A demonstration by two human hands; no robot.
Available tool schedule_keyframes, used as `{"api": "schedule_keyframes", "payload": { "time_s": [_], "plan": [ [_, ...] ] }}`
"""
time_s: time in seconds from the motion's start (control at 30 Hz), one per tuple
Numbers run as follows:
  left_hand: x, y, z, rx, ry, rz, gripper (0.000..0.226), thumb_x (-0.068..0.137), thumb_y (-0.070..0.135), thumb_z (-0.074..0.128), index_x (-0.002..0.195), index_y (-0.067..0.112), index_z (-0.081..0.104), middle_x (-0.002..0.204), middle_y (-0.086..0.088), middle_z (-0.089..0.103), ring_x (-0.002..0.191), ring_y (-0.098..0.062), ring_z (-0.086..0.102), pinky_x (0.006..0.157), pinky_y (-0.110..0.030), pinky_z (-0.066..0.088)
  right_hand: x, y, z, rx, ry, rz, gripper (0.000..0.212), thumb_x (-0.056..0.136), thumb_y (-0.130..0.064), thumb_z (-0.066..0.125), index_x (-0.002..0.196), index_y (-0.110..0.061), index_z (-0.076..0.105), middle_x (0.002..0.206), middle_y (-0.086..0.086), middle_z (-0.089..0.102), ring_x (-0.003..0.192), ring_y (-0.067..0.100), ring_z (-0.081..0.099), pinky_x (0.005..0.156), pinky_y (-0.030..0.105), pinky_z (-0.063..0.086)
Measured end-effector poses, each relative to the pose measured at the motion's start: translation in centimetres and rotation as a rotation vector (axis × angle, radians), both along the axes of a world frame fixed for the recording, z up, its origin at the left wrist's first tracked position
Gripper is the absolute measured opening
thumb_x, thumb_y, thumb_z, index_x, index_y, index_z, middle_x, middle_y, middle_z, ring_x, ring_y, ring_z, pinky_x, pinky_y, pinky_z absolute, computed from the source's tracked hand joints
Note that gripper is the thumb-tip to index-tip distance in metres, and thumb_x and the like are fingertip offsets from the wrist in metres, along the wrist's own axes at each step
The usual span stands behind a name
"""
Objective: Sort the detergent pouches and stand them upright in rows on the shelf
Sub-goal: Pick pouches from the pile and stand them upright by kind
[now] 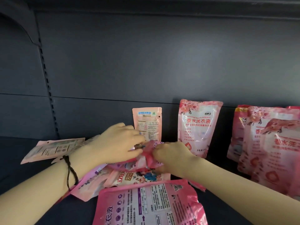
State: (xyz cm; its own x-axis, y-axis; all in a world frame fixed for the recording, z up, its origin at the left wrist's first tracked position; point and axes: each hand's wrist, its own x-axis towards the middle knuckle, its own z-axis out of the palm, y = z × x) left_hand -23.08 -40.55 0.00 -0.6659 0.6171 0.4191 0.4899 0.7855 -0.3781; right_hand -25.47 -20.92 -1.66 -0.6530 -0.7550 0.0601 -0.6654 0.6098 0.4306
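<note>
Your left hand (116, 140) and right hand (172, 153) both pinch a crumpled pink pouch (146, 157) at frame centre, atop a flat pile (139, 176) (one large pouch (149, 205) lies nearest you); a small upright pouch (146, 124) stands directly behind.

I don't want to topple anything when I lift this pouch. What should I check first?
1. Grip: left hand and right hand both hold the crumpled pink plastic pouch: ok.
2. Held pouch free of the flat pouches beneath: cannot tell.
3. Back row begun: small pale pink pouch and large pink floral pouch stand upright: ok.
4. Right side: group of large pink pouches leans, overlapping: not ok.
5. In front: large pink pouch with printed back lies flat: not ok.
</note>
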Motion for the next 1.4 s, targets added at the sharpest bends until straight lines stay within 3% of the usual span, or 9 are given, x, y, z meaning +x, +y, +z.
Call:
{"api": "schedule_keyframes", "payload": {
  "time_s": [0.2,0.33,0.43,0.63,0.87,0.97,1.07,1.17,1.4],
  "plan": [
    [0.2,0.3,-0.7,0.116,-0.132,0.083,0.04,0.09,0.054,0.031,0.109,0.034,0.06,0.104,0.015,0.064,0.101,-0.007,0.055,0.09,-0.026,0.039,0.3,0.1,0.4,0.015,0.049,0.015,0.021,0.092,-0.033,0.05,0.076,-0.019,0.051,0.078,0.004,0.056,0.066,0.025,0.048,0.055,0.028,0.033],
    [0.3,0.8,-0.3,0.259,-0.265,0.104,0.035,0.091,0.053,0.049,0.122,0.038,0.054,0.122,0.022,0.054,0.109,0.001,0.044,0.089,-0.011,0.033,-0.6,1.9,-0.1,-0.26,0.02,-0.022,0.036,0.091,-0.044,0.046,0.079,-0.016,0.066,0.081,-0.002,0.065,0.072,0.023,0.06,0.06,0.03,0.048],
    [-0.4,1.2,-0.4,0.304,-0.308,0.071,0.049,0.085,0.051,0.06,0.131,0.038,0.049,0.133,0.022,0.048,0.121,0.001,0.041,0.102,-0.022,0.032,-0.5,3.6,0.7,-0.493,0.03,0.034,0.044,0.089,-0.045,0.04,0.077,-0.019,0.073,0.081,-0.003,0.069,0.069,0.018,0.063,0.062,0.034,0.054],
    [-2.2,3.4,-0.1,0.634,-0.422,-0.022,0.011,0.084,0.035,0.069,0.087,0.026,0.074,0.084,0.014,0.07,0.079,0.0,0.062,0.078,-0.035,0.053,0.1,5.5,0.6,-0.798,-0.077,-0.054,0.016,0.087,-0.025,0.059,0.084,-0.023,0.075,0.081,-0.012,0.07,0.071,0.005,0.064,0.066,0.028,0.054],
    [-2.8,7.4,1.1,1.021,-0.409,-0.184,0.029,0.081,0.026,0.073,0.058,0.038,0.061,0.061,0.016,0.06,0.061,0.003,0.053,0.061,-0.021,0.042,0.4,7.4,-0.6,-1.142,-0.116,-0.208,0.005,0.089,-0.021,0.064,0.089,-0.022,0.069,0.075,-0.01,0.067,0.069,0.005,0.063,0.064,0.02,0.053],
    [-2.6,9.6,1.5,1.256,-0.293,-0.297,0.018,0.082,0.019,0.074,0.079,0.035,0.066,0.074,0.022,0.066,0.073,0.009,0.059,0.07,-0.011,0.042,-0.4,8.6,0.3,-1.458,-0.161,-0.193,0.011,0.092,-0.014,0.061,0.084,-0.02,0.067,0.076,-0.009,0.067,0.072,0.003,0.062,0.062,0.012,0.047],
    [-3.4,11.6,0.3,1.488,-0.209,-0.281,0.044,0.08,0.017,0.076,0.117,0.027,0.055,0.114,0.019,0.059,0.107,0.012,0.053,0.088,-0.008,0.041,-1.6,9.6,0.2,-1.857,-0.291,-0.193,0.012,0.093,-0.015,0.058,0.083,-0.016,0.065,0.08,0.007,0.067,0.071,0.026,0.059,0.066,0.039,0.05],
    [-4.0,13.5,-1.2,1.729,-0.426,-0.231,0.052,0.079,0.021,0.076,0.123,0.024,0.049,0.117,0.01,0.061,0.111,-0.004,0.057,0.089,-0.014,0.045,-1.9,9.9,-0.8,-2.103,-0.46,-0.223,0.012,0.095,-0.016,0.055,0.087,-0.009,0.06,0.084,0.012,0.061,0.076,0.026,0.057,0.071,0.046,0.053],
    [-3.5,14.8,-5.2,1.469,-0.83,-0.038,0.046,0.067,0.057,0.074,0.106,0.039,0.057,0.11,0.01,0.069,0.103,-0.009,0.065,0.093,-0.039,0.053,-0.9,11.1,-2.4,-2.2,-0.517,-0.292,0.012,0.099,-0.023,0.048,0.09,-0.015,0.052,0.088,0.0,0.061,0.079,0.011,0.059,0.069,0.027,0.048]
  ]
}}
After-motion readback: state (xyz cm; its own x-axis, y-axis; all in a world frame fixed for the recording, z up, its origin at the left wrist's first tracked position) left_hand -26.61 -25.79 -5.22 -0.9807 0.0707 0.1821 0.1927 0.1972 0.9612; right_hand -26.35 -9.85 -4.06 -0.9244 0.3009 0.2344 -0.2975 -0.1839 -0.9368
